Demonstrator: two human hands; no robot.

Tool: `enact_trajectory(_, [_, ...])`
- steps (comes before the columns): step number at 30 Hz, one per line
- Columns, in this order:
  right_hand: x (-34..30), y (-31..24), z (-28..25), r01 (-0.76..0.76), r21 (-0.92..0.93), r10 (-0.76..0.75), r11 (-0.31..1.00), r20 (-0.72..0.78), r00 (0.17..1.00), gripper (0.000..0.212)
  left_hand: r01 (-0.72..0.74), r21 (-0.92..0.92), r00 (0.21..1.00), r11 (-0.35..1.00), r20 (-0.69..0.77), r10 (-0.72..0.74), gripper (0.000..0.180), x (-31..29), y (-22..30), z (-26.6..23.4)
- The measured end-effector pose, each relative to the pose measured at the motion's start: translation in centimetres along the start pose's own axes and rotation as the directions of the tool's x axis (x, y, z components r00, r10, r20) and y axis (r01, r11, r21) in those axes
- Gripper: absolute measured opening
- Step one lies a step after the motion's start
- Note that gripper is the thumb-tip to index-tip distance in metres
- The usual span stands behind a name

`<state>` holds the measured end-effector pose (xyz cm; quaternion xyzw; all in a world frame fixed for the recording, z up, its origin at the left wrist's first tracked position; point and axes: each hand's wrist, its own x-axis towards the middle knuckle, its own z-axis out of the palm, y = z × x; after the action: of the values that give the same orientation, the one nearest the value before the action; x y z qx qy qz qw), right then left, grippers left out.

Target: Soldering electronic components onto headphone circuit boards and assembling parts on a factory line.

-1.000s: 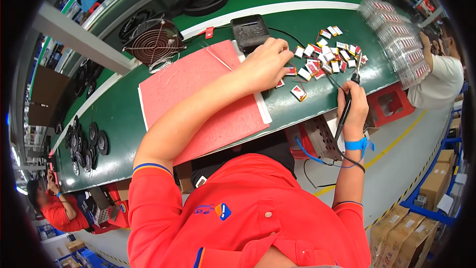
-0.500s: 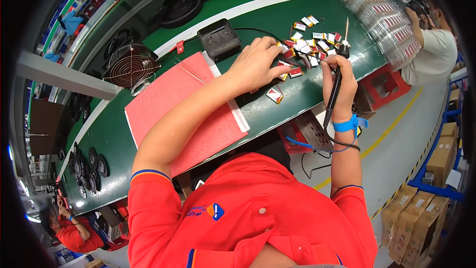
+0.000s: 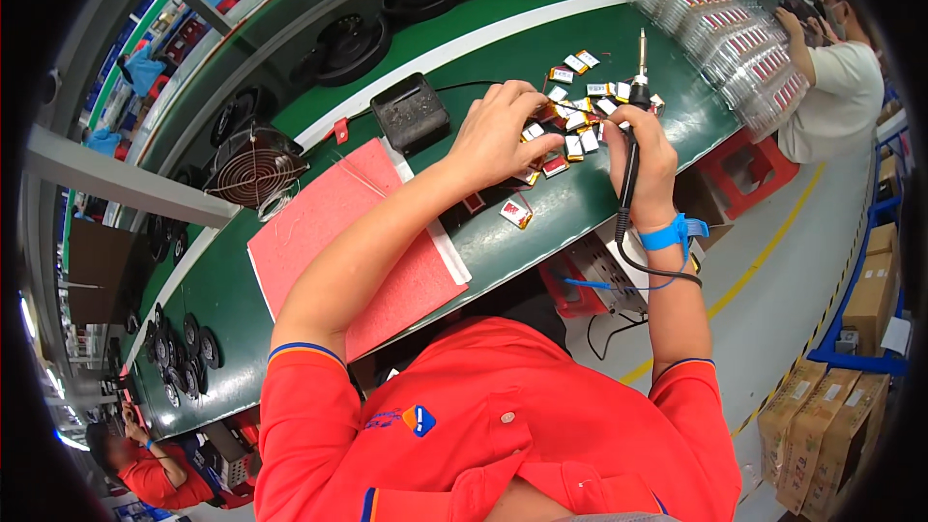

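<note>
My right hand (image 3: 646, 159) is closed around the black handle of a soldering iron (image 3: 629, 174). Its bare metal tip points up and away, clear of the table. Over the left side of a loose pile of small flat battery packs (image 3: 574, 147) reaches my left hand (image 3: 501, 130), thumb and forefinger apart. Its fingertips are at the packs; whether they touch one is hard to make out. The packs are silvery white with red and yellow ends. One single battery pack (image 3: 516, 214) lies apart, nearer the table's front edge.
A pink foam sheet (image 3: 333, 242) lies left of my hands, under my left forearm. Beyond it stands a black box-shaped holder (image 3: 410, 114). Stacked clear plastic trays (image 3: 739, 43) rise at the far right, near a person in white. Black round speakers (image 3: 353, 50) line the back.
The view has shifted slightly, so the table's things sit a little further left. Both hands stay at the pile, and the soldering iron remains in my right hand, its tip still raised.
</note>
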<state>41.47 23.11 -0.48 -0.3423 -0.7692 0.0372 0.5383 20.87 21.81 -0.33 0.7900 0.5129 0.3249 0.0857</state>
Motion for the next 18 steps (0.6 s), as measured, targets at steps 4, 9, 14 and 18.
enact_trajectory(4, [0.1, 0.1, 0.5, 0.062, 0.024, -0.063, 0.998, 0.019, 0.998, 0.025, 0.162, 0.054, 0.987, 0.985, -0.009, -0.162, 0.029, 1.8, 0.6, 0.7])
enact_trajectory(9, [0.7, 1.5, -0.4, 0.031, -0.008, -0.031, 0.999, 0.005, 1.0, 0.024, 0.09, 0.118, 0.995, 0.989, -0.064, -0.083, 0.011, 2.3, 0.2, 0.2])
enact_trajectory(14, [2.4, 3.5, -1.1, 0.029, -0.043, -0.028, 0.999, 0.009, 1.0, 0.024, -0.129, 0.262, 0.992, 0.956, 0.032, 0.124, 0.017, 1.1, 1.1, -1.3])
enact_trajectory(18, [5.2, 3.2, -1.4, 0.134, -0.019, -0.133, 0.991, 0.052, 0.99, 0.023, -0.438, 0.084, 0.899, 0.895, 0.02, 0.438, 0.028, 2.8, 3.1, 1.7])
